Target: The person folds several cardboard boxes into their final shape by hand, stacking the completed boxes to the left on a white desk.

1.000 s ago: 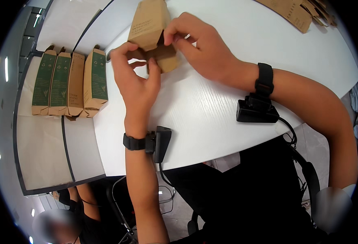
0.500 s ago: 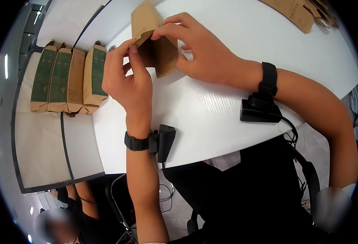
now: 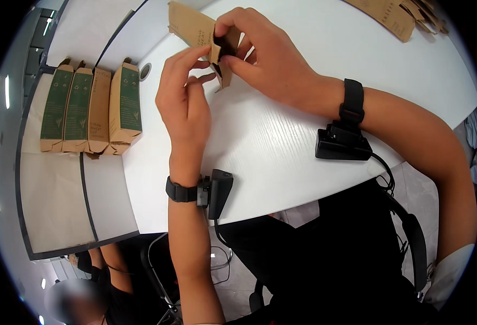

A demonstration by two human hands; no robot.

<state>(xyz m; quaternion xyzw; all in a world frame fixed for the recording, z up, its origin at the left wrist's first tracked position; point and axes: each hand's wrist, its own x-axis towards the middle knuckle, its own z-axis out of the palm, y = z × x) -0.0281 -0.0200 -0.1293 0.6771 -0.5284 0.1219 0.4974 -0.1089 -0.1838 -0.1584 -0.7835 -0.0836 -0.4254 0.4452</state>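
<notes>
A brown cardboard box [image 3: 192,27] is held above the white table [image 3: 282,141], its open end toward me. My right hand [image 3: 265,54] grips that end, with its fingers curled over a flap. My left hand [image 3: 184,97] pinches the lower flap [image 3: 220,73] between thumb and forefinger. Both wrists carry black straps with small black devices.
Three folded brown boxes with green panels [image 3: 89,108] lie side by side at the left, on the table edge. Flat brown cardboard pieces [image 3: 395,16] lie at the far right. Another person sits at the lower left, below the table.
The box has turned and moved up and away from me. My left hand has shifted from covering the box's end to pinching its lower flap.
</notes>
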